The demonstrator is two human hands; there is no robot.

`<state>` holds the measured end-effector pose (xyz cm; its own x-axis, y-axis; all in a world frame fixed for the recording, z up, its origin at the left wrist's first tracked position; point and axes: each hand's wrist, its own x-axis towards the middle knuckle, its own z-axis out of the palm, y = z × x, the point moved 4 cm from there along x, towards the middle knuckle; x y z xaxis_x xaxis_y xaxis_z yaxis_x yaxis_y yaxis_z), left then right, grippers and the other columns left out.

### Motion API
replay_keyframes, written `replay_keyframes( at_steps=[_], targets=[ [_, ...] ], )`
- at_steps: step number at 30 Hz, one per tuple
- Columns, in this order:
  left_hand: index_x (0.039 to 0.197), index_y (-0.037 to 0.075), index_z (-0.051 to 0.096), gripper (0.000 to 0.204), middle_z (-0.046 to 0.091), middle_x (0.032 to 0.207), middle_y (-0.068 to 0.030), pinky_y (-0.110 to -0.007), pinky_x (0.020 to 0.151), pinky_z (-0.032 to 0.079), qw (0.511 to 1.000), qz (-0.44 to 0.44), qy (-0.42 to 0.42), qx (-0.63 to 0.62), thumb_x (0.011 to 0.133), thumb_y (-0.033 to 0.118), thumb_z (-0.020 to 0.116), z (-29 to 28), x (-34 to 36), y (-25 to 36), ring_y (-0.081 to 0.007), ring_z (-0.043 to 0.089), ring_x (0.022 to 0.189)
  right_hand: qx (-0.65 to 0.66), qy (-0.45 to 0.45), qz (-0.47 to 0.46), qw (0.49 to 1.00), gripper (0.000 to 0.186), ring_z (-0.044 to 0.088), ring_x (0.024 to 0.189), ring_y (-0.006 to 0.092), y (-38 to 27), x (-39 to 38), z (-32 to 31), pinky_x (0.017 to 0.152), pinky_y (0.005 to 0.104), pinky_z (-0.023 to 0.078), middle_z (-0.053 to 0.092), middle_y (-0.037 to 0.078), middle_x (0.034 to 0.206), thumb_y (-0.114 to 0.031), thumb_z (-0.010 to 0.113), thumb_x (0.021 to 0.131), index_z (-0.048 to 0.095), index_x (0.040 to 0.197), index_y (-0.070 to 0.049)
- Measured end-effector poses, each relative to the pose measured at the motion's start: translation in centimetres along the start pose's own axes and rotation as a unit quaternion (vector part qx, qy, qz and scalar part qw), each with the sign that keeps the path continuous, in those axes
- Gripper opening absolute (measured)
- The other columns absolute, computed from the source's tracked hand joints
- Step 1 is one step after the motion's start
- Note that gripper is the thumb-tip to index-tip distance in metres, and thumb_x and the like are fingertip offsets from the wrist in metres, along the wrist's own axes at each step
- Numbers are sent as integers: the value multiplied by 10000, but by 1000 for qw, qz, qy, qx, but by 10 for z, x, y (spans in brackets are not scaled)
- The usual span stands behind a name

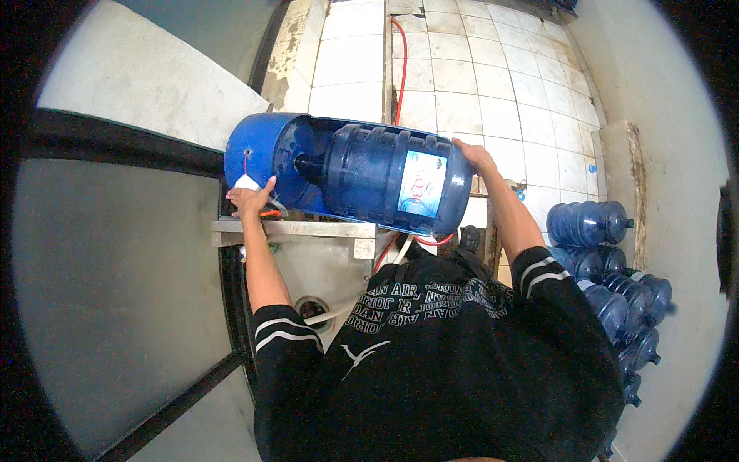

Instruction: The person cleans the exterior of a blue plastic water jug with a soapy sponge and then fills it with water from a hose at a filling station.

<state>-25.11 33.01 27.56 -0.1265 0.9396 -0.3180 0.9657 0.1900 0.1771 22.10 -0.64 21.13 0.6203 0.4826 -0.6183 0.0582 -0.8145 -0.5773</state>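
a translucent blue, ribbed plastic water jug (369,168) lies inside an open-sided blue plastic drum (265,138), neck pointing left, long axis roughly crosswise. the left hand (250,202), grip spread apart, is at the drum's near edge; the right hand (475,157) touches the jug's base, whether clamped i cannot tell.

The left hand (251,200) is spread, thumb (269,185) right of its fingers (234,195), left forearm (266,266) below them. The right hand (476,158) bends leftward, right forearm (514,212) slanting down-right from its partly hidden fingers.
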Motion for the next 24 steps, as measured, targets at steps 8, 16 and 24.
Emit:
replay_keyframes(
  at_steps=[8, 16, 24],
  targets=[
    [1380, -132, -74, 1481, -29, 1493, -272, -600, 1088, 82, 1000, -4, 8, -5, 492, 771, 692, -1, -3, 0, -335, 36, 1409, 89, -26, 65, 994, 787, 640, 861, 361, 22, 39, 12, 757, 459, 511, 629, 252, 972, -585, 588, 779, 559, 1094, 136],
    [1384, -128, -61, 1480, -15, 1490, -279, -606, 1082, 103, 1000, -4, 4, 12, 486, 789, 676, -4, -7, 2, -349, 56, 1405, 81, -28, 49, 995, 825, 644, 860, 367, 28, 42, 19, 754, 435, 520, 639, 252, 942, -648, 598, 724, 611, 1010, 125],
    [1386, -126, -61, 1471, -15, 1494, -270, -580, 1097, 103, 1000, -9, 5, 16, 494, 769, 695, -5, -9, 7, -327, 50, 1410, 68, -17, 54, 996, 782, 654, 805, 347, 37, 52, 19, 724, 411, 516, 651, 236, 874, -620, 601, 726, 631, 954, 127]
  ],
)
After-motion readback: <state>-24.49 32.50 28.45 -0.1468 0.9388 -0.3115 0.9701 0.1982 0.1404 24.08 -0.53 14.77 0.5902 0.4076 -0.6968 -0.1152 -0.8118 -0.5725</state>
